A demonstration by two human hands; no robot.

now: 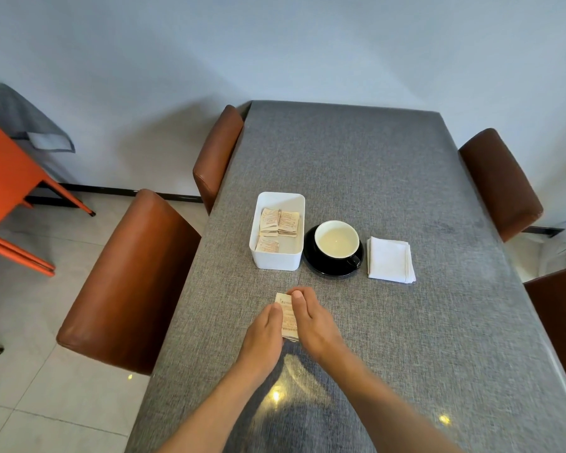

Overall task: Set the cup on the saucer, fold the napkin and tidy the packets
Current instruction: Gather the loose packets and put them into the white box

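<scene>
A black cup with a pale inside stands on a black saucer at the middle of the table. To its right lies a white napkin, folded into a square. Left of the saucer, a white box holds several beige packets. Nearer to me, a small stack of packets lies on the table between my hands. My left hand holds its left edge. My right hand grips its right side, thumb on top and fingertips curled over the far end.
The grey table runs away from me to the wall. Brown padded chairs stand along both sides, the nearest left one and a right one. An orange chair stands on the tiled floor far left.
</scene>
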